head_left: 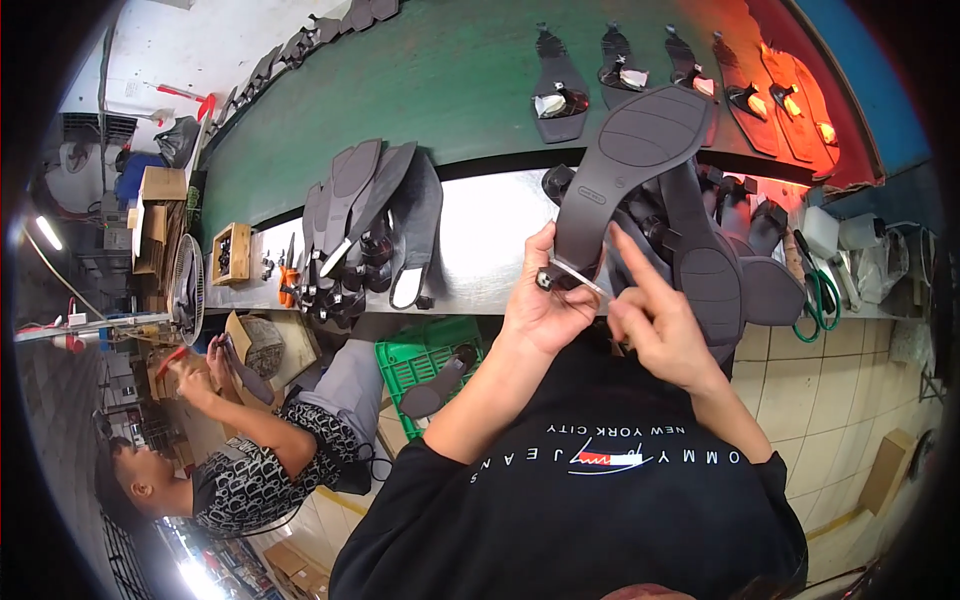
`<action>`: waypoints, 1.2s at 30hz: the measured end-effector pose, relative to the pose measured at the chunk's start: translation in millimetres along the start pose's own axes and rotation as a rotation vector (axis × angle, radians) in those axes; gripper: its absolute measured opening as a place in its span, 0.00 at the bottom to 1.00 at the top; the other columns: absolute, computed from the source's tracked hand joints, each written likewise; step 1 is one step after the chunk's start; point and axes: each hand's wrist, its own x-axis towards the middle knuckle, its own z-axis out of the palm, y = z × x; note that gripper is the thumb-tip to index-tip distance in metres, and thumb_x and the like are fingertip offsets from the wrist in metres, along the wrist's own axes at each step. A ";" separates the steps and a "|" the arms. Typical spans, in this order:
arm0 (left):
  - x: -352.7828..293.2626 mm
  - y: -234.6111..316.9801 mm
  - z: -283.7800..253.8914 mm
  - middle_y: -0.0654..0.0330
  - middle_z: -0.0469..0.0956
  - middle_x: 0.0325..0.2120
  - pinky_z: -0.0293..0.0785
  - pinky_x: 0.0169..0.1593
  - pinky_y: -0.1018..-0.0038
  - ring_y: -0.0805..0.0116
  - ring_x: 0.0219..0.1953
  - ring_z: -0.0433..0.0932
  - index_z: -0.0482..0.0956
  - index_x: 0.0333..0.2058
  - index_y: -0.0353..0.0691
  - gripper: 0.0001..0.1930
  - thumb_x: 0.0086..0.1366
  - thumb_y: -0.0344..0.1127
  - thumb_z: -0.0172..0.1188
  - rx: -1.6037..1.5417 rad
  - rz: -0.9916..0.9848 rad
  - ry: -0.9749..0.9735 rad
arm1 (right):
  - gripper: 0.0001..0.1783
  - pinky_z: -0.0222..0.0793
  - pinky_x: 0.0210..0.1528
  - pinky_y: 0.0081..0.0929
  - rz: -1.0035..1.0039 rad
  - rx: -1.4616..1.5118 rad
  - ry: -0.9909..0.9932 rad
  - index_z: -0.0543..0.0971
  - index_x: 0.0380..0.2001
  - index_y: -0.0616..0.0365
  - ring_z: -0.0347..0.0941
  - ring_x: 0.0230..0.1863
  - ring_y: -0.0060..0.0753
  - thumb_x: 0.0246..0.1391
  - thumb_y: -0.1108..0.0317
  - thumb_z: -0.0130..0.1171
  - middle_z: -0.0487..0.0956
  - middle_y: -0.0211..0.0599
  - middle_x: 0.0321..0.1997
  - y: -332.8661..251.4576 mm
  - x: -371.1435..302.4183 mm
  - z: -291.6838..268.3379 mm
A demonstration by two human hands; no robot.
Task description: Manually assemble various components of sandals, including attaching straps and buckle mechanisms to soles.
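My left hand (548, 312) is closed around the heel end of a dark grey sandal (640, 145), whose outsole is turned up and whose toe points away to the upper right. A pale strip and a small dark fitting show at my left fingers. Close to the sandal's right edge is my right hand (660, 325), index finger stretched out and the other fingers loosely curled. It grips nothing that I can see; whether the fingertip touches the sole is unclear. More dark sandals (712, 285) lie just beyond my right hand, partly covered by it.
Several sandals (565, 85) stand in a row on the green belt (470, 85). Left on the metal ledge (485, 225) are a sandal pile (350, 200), orange-handled scissors (289, 285) and a wooden box (233, 255). A green crate (415, 355) stands below. A co-worker (260, 455) sits at left.
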 end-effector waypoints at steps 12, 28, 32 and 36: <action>2.4 -14.9 -13.2 0.69 0.77 0.28 0.55 0.15 0.84 0.80 0.23 0.70 0.75 0.35 0.50 0.11 0.61 0.48 0.59 0.172 0.118 -0.026 | 0.21 0.59 0.22 0.15 -0.060 0.128 0.074 0.71 0.57 0.62 0.60 0.18 0.15 0.61 0.76 0.50 0.69 0.26 0.19 30.1 5.2 -1.2; 13.3 -10.5 -2.3 0.63 0.75 0.17 0.66 0.27 0.81 0.79 0.19 0.70 0.76 0.18 0.35 0.31 0.68 0.58 0.48 0.834 1.062 -0.006 | 0.35 0.53 0.16 0.13 0.319 0.593 -0.139 0.48 0.68 0.55 0.59 0.14 0.16 0.63 0.68 0.50 0.68 0.28 0.17 23.9 -0.8 14.6; 10.6 -7.5 0.3 0.62 0.75 0.16 0.66 0.27 0.80 0.78 0.20 0.70 0.75 0.16 0.35 0.33 0.68 0.59 0.46 0.774 0.960 0.030 | 0.26 0.52 0.16 0.12 0.416 0.789 -0.160 0.61 0.62 0.57 0.56 0.14 0.15 0.63 0.67 0.51 0.64 0.25 0.16 15.8 3.3 6.8; 10.8 -2.6 -6.0 0.62 0.74 0.16 0.66 0.29 0.79 0.75 0.20 0.70 0.73 0.15 0.36 0.35 0.68 0.61 0.43 0.766 0.913 0.000 | 0.20 0.53 0.15 0.13 0.454 0.958 -0.269 0.67 0.57 0.58 0.58 0.13 0.13 0.64 0.64 0.48 0.66 0.24 0.16 19.8 10.7 -13.5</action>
